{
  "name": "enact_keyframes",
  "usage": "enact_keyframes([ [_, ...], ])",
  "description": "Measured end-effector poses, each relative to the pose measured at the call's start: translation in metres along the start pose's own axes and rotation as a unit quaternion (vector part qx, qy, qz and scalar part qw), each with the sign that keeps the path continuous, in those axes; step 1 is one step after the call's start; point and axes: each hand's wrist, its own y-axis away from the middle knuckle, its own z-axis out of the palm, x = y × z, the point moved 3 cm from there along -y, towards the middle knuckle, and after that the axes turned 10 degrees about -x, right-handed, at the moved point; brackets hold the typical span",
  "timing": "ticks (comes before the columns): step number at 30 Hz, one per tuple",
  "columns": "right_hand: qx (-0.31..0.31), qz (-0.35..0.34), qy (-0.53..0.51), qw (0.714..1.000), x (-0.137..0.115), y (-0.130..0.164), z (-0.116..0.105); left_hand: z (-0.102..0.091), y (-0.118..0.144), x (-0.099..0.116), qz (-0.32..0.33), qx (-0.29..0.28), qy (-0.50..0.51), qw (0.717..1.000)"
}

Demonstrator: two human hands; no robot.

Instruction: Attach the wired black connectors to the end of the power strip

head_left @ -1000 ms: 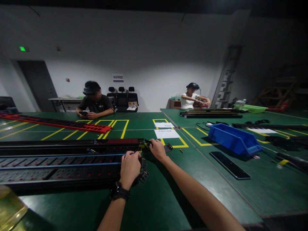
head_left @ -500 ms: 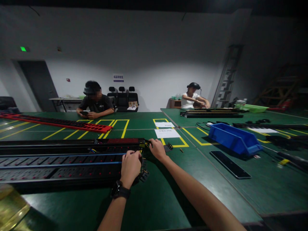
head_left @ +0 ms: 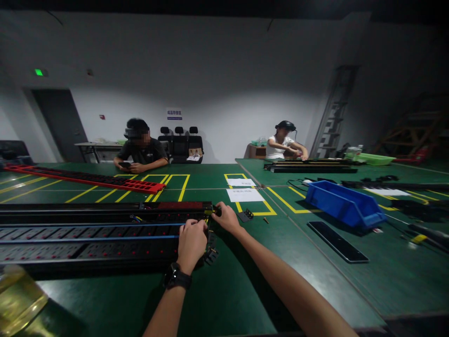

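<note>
— So, what sat on the green table [head_left: 245,290]?
— Long black power strips [head_left: 87,234]; left hand [head_left: 191,241] clamped their near end, right hand [head_left: 226,217] pinched a small black part there.
— Containers?
— Blue bin [head_left: 343,205], contents hidden. Papers [head_left: 244,194] unreadable.

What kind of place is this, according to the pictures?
Probably an assembly workshop in a factory. Large green worktables carry yellow marked zones, long black power strips lie in rows, and a blue parts bin stands near. Other people sit at the tables; both hands work at a strip's end.
</note>
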Motion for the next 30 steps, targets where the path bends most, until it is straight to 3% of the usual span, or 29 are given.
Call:
enact_keyframes([
  [8, -0.02, 0.006, 0.047, 0.999, 0.007, -0.006, -0.005, -0.003, 0.001, 0.001, -0.004, -0.004, -0.004, 1.0],
  [15, -0.01, 0.012, 0.085, 0.996, -0.004, -0.005, -0.006, -0.003, 0.002, 0.002, -0.005, -0.003, -0.01, 1.0],
  [23, -0.028, -0.033, 0.046, 0.998, 0.001, 0.006, -0.007, -0.005, 0.002, 0.002, -0.005, -0.01, 0.001, 1.0],
  [26, -0.03, -0.043, 0.038, 0.998, 0.011, 0.014, -0.019, -0.005, 0.001, 0.001, -0.005, -0.014, 0.001, 1.0],
  [30, -0.005, -0.042, 0.075, 0.996, 0.033, 0.032, -0.053, -0.005, 0.001, -0.001, -0.006, -0.017, 0.004, 1.0],
])
